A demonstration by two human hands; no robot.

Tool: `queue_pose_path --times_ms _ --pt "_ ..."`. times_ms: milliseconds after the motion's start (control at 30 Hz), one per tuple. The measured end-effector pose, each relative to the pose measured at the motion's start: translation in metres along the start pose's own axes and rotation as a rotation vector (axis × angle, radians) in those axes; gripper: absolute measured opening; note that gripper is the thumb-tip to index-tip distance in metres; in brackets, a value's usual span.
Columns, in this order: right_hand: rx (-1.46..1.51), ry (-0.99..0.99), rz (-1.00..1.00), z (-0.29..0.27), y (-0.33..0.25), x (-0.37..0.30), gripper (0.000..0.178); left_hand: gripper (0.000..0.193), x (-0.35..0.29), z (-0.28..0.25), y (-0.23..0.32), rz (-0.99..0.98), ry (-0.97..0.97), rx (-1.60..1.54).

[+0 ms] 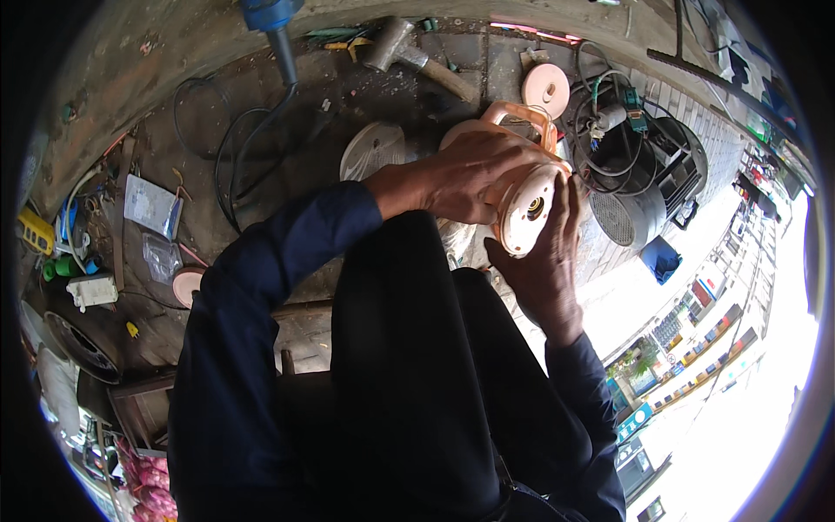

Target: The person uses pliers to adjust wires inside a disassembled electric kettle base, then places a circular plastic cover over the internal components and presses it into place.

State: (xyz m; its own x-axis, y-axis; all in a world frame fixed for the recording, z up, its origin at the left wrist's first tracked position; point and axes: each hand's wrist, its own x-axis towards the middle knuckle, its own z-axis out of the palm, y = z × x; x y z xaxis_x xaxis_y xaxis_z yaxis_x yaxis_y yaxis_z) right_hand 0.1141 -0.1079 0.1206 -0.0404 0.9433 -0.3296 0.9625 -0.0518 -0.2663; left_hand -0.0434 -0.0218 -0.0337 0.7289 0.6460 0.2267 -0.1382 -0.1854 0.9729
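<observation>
In front of my knees is a peach-orange machine housing with a curved handle [515, 110]. Its round end cover [519, 228] faces me, pale and pierced with small holes, with a dark ring-lined hole in its middle. My left hand [474, 174] lies across the housing from the left, fingers bent over it beside the cover. From the right, my right hand [546, 271] grips the cover's rim, thumb at the lower edge and fingers up the right side. The underside of the housing is hidden behind my hands and knees.
A hammer [426, 63] lies beyond, near a blue power tool [280, 43] with a trailing black cable. Round discs, one pale [372, 150] and one peach [545, 90], lie close by. At right stands a dark motor [639, 187] draped in wires; plastic packets [153, 207] lie left.
</observation>
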Motion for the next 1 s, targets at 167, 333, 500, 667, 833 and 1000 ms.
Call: queue_pose_path --times_ms 167,333,500,667,833,1000 --pt "-0.128 0.063 0.034 0.022 0.006 -0.031 0.094 0.099 -0.001 -0.005 0.016 -0.004 0.007 0.016" --pt "-0.111 0.242 -0.014 0.026 0.014 -0.045 0.065 0.088 0.006 -0.009 0.032 0.013 0.045 0.077" --pt "-0.081 0.423 0.120 0.008 0.015 -0.056 0.059 0.066 0.005 -0.008 0.051 -0.074 0.192 0.141" --pt "0.035 0.647 0.207 -0.006 0.021 -0.061 0.044 0.033 0.012 -0.004 0.073 -0.344 0.338 -0.066" --pt "0.055 0.624 0.125 -0.015 0.022 -0.074 0.042 0.040 0.021 -0.010 0.111 -0.639 0.238 -0.692" --pt "0.243 0.572 -0.081 -0.008 0.026 -0.078 0.056 0.043 0.026 -0.002 0.127 -0.734 0.242 -0.761"
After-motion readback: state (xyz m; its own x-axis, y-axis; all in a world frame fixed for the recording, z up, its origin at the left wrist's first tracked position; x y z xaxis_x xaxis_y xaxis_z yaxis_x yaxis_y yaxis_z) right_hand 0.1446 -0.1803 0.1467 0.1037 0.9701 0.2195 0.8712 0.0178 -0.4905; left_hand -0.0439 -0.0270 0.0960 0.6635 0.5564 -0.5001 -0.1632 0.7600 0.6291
